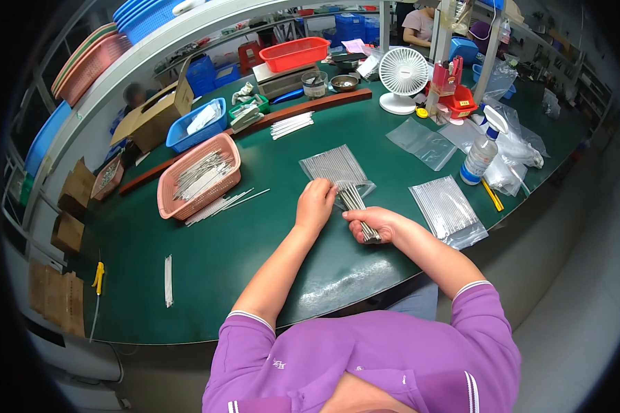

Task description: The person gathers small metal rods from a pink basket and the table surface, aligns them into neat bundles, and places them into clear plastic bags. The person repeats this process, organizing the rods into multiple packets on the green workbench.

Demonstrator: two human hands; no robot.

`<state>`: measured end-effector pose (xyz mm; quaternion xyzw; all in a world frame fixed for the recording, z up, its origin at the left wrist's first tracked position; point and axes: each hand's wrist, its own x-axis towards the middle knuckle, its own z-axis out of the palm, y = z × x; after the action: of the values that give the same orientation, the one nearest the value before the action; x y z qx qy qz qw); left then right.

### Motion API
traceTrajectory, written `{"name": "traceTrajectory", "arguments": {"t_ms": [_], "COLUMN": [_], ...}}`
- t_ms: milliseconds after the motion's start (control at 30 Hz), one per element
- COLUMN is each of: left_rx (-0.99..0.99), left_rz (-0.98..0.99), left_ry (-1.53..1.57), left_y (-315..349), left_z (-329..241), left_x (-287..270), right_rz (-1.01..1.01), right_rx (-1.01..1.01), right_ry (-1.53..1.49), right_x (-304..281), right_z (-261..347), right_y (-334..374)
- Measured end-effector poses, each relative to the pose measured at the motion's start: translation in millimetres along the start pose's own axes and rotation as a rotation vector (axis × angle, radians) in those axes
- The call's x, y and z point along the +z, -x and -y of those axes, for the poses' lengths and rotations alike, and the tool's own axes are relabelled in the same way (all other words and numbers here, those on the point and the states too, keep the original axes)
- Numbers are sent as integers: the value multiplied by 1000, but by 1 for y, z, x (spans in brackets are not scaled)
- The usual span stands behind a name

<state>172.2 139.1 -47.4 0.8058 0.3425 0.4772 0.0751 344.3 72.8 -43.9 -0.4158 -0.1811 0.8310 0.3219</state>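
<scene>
My right hand [377, 226] is closed around a bundle of thin metal rods [352, 198], their near ends showing below the fingers. The far ends of the bundle reach the mouth of a transparent plastic bag [332, 164], inside which a flat row of similar rods lies. At the bag's near left edge, my left hand [315, 204] pinches the plastic; its fingertips are partly hidden. Another bag of rods [448, 208] lies flat to the right. Left of my hands, a pink basket [235, 180] holds many loose rods, with more rods [217, 210] on the table beside it.
On the green table [255, 275] are a small rod bundle [169, 281], a yellow air gun [98, 277] and white rods [292, 125]. A white fan [402, 76], spray bottle [480, 157] and empty bags [421, 143] stand or lie right. A blue basket [179, 141] is far left.
</scene>
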Motion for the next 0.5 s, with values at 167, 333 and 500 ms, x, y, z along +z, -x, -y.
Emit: {"name": "traceTrajectory", "arguments": {"t_ms": [167, 333, 500], "left_rx": [-52, -105, -151], "left_rz": [-51, -53, 165], "left_ry": [61, 59, -81], "left_y": [-8, -21, -12], "left_z": [1, 0, -9], "left_x": [3, 4, -10], "right_rz": [106, 134, 26], "right_rx": [28, 27, -105], "right_ry": [-100, -68, 82], "right_x": [4, 14, 8], "right_z": [28, 30, -6], "right_y": [-17, 1, 48]}}
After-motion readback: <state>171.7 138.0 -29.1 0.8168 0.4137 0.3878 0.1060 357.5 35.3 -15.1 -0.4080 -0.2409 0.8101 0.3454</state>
